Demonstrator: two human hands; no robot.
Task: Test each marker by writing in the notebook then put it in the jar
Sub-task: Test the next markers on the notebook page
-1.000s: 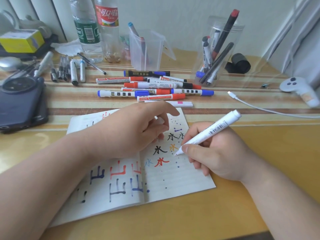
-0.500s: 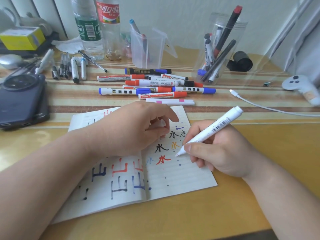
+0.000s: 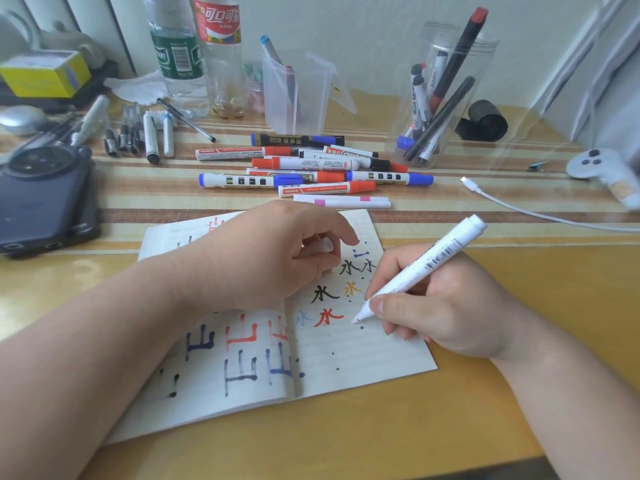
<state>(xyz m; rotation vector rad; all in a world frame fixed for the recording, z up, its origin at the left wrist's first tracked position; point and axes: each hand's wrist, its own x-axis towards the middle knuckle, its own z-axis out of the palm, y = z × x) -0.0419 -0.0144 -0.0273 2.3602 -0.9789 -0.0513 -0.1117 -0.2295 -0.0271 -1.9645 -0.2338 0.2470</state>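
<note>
An open notebook (image 3: pixel 363 358) lies in front of me, covered with black, red, blue and orange characters. My right hand (image 3: pixel 446 313) grips a white marker (image 3: pixel 426 265), tip down on the right page just right of a red character. My left hand (image 3: pixel 263 258) rests on the notebook's upper middle and holds a small white cap (image 3: pixel 323 244) between its fingers. A clear plastic jar (image 3: pixel 446 57) at the back right holds several markers. A pile of red, blue and black markers (image 3: pixel 311 168) lies behind the notebook.
Two dark phones (image 3: pixel 41 199) lie stacked at left. Two bottles (image 3: pixel 194 53), a clear cup (image 3: pixel 294 95) and several loose pens (image 3: pixel 138 133) stand at the back. A white cable (image 3: pixel 519 209) and a white controller (image 3: pixel 599 168) lie at right.
The marker tip has shifted slightly down and right on the page. My left hand stays on the notebook.
</note>
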